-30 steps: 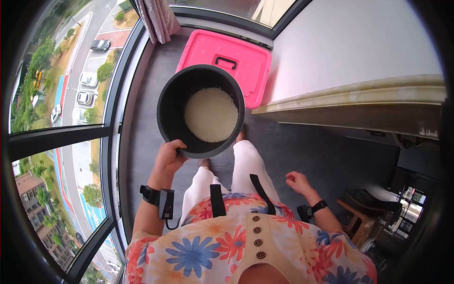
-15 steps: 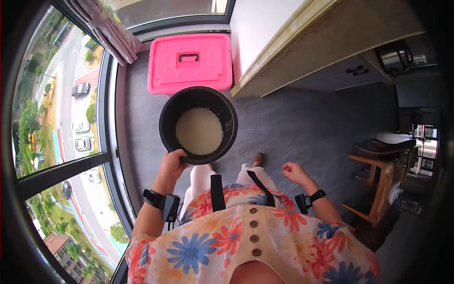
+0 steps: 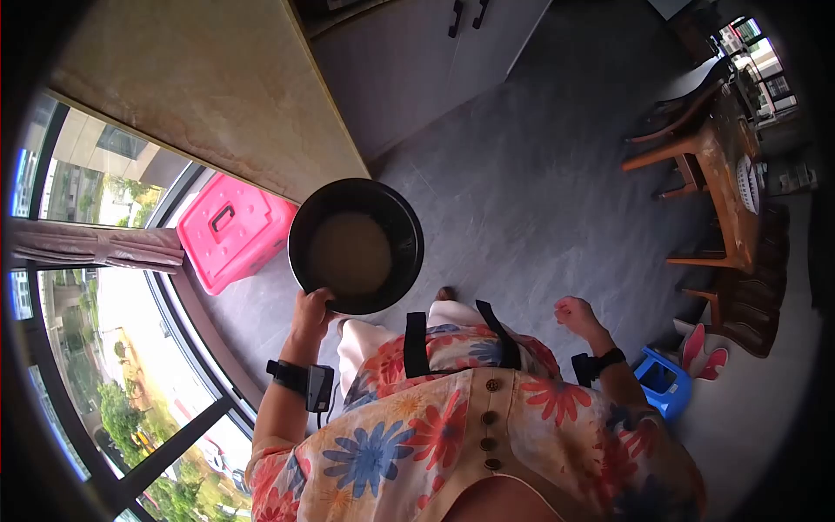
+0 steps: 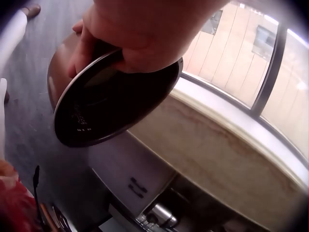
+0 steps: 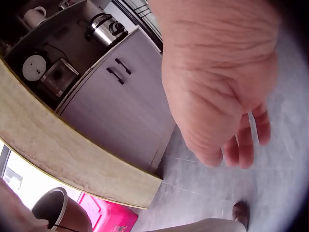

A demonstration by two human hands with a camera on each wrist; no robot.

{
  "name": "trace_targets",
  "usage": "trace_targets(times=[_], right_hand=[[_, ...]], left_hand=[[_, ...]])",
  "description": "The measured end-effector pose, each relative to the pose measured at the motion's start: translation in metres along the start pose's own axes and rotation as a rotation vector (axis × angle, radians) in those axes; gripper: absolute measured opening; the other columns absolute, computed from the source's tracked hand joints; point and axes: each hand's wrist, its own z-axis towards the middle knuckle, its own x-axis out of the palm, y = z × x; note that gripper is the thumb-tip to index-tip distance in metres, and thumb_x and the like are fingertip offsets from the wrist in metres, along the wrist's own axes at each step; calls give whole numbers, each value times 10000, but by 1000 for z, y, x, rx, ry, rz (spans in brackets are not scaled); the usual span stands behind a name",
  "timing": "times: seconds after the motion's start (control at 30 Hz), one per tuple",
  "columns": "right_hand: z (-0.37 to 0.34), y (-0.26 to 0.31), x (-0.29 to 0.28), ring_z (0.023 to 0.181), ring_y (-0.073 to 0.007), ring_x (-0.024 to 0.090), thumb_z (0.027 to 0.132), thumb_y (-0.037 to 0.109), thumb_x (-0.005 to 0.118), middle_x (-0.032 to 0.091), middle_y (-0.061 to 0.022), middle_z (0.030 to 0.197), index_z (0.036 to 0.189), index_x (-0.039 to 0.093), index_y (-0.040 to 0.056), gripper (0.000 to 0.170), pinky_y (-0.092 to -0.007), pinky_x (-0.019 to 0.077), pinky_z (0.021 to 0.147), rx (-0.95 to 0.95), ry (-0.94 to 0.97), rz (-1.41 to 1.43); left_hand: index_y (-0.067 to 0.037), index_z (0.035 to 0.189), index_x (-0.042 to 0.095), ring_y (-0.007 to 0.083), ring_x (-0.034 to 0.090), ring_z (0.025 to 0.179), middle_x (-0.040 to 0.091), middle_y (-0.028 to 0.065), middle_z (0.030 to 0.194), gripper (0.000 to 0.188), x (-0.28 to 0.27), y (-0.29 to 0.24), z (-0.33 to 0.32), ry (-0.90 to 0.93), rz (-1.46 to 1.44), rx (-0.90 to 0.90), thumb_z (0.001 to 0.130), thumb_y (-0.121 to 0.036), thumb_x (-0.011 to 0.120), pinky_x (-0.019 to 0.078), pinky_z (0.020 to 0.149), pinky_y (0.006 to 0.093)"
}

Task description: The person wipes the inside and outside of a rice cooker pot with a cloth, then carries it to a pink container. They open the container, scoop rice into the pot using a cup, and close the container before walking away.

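Note:
In the head view a dark round pot (image 3: 402, 252) with pale grains (image 3: 350, 254) at its bottom is held by its near rim in my left hand (image 3: 310, 315), thumb over the edge. The left wrist view shows the left hand (image 4: 145, 36) gripping that rim, with fingers on the pot's outer wall (image 4: 60, 72); the grains are not visible there. My right hand (image 3: 577, 316) hangs empty to the right of my body. In the right wrist view the right hand (image 5: 219, 96) has loosely bent fingers and touches nothing.
A pink lidded box (image 3: 235, 228) stands by the window. A stone-topped counter (image 3: 217, 96) juts in at the upper left, with a cabinet (image 3: 409, 70) beside it. To the right are a wooden table (image 3: 726, 174), chairs and a blue stool (image 3: 663, 383).
The view has turned to the right: the pink box has shifted left, and the counter, table and blue stool have come further into view. My left hand still holds the pot.

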Motion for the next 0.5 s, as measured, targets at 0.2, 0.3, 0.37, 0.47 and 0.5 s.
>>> trace_targets(times=[0.2,0.3,0.37,0.47,0.5], right_hand=[[-5,-40,-18,734,-195,640,758,155,618,654,-112,785,984,594,-7,280,-300,506,677,133,-82,275],[-2,-61,-12,782,-226,643,747,190,600,663,-115,831,981,606,8,297,-316,502,728,172,-78,322],[1,-69,-9,808,-235,645,743,210,601,668,-113,858,969,620,28,291,-327,500,749,204,-87,284],[5,-75,-11,813,-230,646,746,216,605,670,-108,854,953,633,49,267,-326,502,754,260,-126,313],[7,-77,-15,810,-230,646,747,220,607,670,-108,842,946,635,51,263,-325,503,753,284,-150,337]], left_hand=[[63,968,543,240,602,586,596,124,787,247,144,-43,14,307,33,-89,732,20,488,521,519,329],[96,954,537,248,616,585,594,142,789,243,198,-64,19,324,102,-96,733,30,461,541,495,332],[97,955,534,246,612,578,592,140,784,244,220,-70,38,362,141,-124,732,28,465,534,485,331],[97,955,533,242,603,562,588,135,772,247,255,-82,79,404,187,-173,728,19,477,513,456,327],[97,954,534,238,598,552,586,133,765,249,270,-85,95,403,198,-203,726,13,485,499,437,324]])
